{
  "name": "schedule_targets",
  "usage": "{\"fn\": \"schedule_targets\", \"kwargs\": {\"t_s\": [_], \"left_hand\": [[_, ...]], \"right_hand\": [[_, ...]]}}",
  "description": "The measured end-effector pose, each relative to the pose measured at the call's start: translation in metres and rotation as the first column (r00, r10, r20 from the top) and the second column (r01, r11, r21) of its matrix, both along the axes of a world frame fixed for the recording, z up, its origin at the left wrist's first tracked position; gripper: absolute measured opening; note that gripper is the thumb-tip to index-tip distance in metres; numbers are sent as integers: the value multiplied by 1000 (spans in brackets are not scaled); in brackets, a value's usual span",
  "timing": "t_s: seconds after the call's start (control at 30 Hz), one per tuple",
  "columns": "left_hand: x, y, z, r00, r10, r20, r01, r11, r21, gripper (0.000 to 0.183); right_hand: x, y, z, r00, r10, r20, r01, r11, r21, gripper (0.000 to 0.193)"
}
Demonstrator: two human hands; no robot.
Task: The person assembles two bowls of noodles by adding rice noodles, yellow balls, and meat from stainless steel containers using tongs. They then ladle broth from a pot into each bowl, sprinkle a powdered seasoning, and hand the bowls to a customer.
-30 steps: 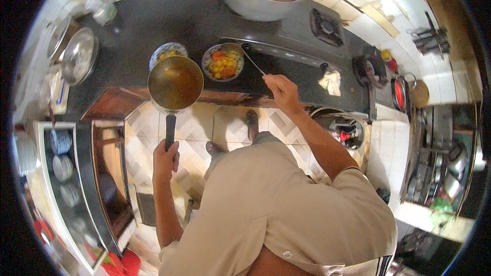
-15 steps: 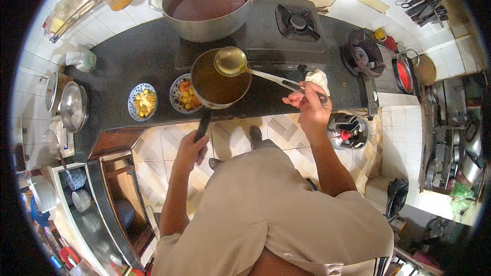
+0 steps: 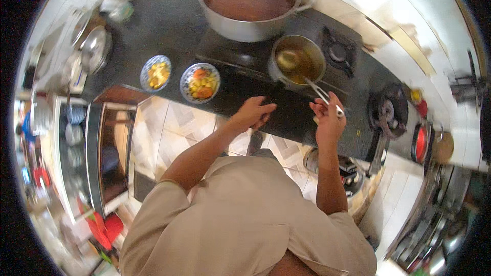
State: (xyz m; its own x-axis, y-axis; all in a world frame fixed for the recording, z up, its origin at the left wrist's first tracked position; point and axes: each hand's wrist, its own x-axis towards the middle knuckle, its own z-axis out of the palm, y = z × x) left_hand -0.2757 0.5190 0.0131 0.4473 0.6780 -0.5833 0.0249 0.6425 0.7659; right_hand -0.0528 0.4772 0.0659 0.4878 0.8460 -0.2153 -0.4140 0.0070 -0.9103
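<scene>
A saucepan (image 3: 272, 71) of yellowish-brown broth is over the front of the stove, right of centre. My left hand (image 3: 253, 112) is closed round its dark handle, which barely shows against the black counter. My right hand (image 3: 328, 117) grips the handle of a ladle (image 3: 320, 92), whose bowl is down in the broth. Two blue-and-white bowls stand to the left: the nearer bowl (image 3: 187, 94) holds yellow and orange pieces, and the farther bowl (image 3: 144, 83) holds yellow and pale pieces.
Behind the saucepan stands a large two-handled pot (image 3: 240, 30) of reddish-brown liquid. A bare burner (image 3: 338, 53) is right of the saucepan, with another burner (image 3: 391, 110) farther right. Metal lids (image 3: 96, 51) lean at the left end of the black counter (image 3: 133, 30).
The saucepan has moved right, away from beside the bowls to over the stove. The ladle's bowl has gone from above the pan's rim down into the broth. My view has shifted too.
</scene>
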Motion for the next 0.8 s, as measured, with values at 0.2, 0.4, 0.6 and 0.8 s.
{"fn": "schedule_targets", "kwargs": {"t_s": [0.2, 0.4, 0.6, 0.8], "left_hand": [[20, 25, -17, 991, -108, 76, 105, 993, 52, 30], [-52, 22, -18, 992, 66, 110, -85, 980, 177, 63], [-261, -14, -57, 571, 807, -153, -787, 590, 178, 53], [-356, 0, -130, 334, 861, 385, -822, 465, -328, 81]], "right_hand": [[14, -32, -62, 975, 198, -101, -220, 926, -308, 13], [-70, -26, -140, 584, 658, -475, -803, 552, -223, 36], [-182, 42, -174, 507, 617, -602, -825, 550, -130, 68], [-226, 69, -183, 678, 446, -584, -675, 693, -254, 63]]}}
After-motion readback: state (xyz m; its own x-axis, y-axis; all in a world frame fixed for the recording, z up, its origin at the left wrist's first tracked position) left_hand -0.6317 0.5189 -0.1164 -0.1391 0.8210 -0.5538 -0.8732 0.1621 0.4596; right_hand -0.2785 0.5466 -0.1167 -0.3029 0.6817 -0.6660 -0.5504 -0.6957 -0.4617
